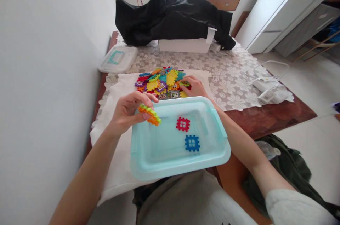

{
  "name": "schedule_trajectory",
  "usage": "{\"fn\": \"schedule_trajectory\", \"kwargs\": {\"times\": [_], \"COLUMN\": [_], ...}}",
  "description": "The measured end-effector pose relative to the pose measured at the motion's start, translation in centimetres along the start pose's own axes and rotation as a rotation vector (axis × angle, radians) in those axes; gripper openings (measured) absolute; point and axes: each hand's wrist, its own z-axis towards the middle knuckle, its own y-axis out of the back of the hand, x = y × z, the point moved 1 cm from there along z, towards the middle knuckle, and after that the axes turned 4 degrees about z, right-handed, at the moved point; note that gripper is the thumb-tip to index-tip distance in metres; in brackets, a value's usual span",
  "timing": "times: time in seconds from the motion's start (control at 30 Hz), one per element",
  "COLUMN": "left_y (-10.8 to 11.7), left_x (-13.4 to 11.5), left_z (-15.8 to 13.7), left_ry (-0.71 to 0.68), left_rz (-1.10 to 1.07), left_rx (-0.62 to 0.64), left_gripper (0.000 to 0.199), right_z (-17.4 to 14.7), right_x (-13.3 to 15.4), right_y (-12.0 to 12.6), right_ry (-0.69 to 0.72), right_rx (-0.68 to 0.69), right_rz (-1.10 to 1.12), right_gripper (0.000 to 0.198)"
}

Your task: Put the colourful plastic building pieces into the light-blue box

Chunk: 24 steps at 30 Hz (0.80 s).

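My left hand (pixel 126 111) holds a small stack of orange and green toothed plastic tiles (pixel 150 114) over the near-left corner of a pale blue plastic bin (pixel 217 149). Inside the bin lie a red tile (pixel 183 124) and a blue tile (pixel 192 143). My right hand (pixel 193 87) reaches past the bin's far rim and pinches a green tile (pixel 185 84) at the right edge of a pile of colourful tiles (pixel 162 82) on a white cloth (pixel 117 154).
The bin's lid (pixel 118 58) lies at the table's far left by the wall. A black garment (pixel 172 18) drapes a white box at the back. A white cable and power adapter (pixel 268 90) sit at the right on the lace cloth. A dark green bag (pixel 289 168) lies beside my right arm.
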Motion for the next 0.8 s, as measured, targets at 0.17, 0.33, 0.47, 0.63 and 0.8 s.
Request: {"fn": "schedule_trajectory", "kwargs": {"times": [0.17,0.33,0.47,0.63,0.8], "left_y": [0.3,0.3,-0.1,0.3,0.7], "left_x": [-0.3,-0.6,2.4,8.4,9.3], "left_z": [-0.1,0.3,2.5,6.1,5.3], "left_ry": [0.118,0.150,0.153,0.106,-0.036], "left_rz": [0.173,0.052,-0.034,-0.086,0.081], "left_rx": [0.142,0.109,-0.180,-0.706,-0.916], "left_gripper": [0.022,0.040,0.040,0.035,0.028], "right_z": [0.1,0.0,-0.1,-0.1,-0.2], "right_x": [0.0,-0.1,-0.2,0.0,0.1], "right_y": [0.0,-0.2,-0.4,-0.3,-0.4], "right_ry": [0.007,-0.004,0.003,0.002,0.005], "right_rx": [0.017,0.007,-0.004,0.007,0.024], "right_rz": [0.013,0.009,0.003,-0.004,-0.013], "right_gripper": [0.024,0.022,0.017,0.019,0.023]}}
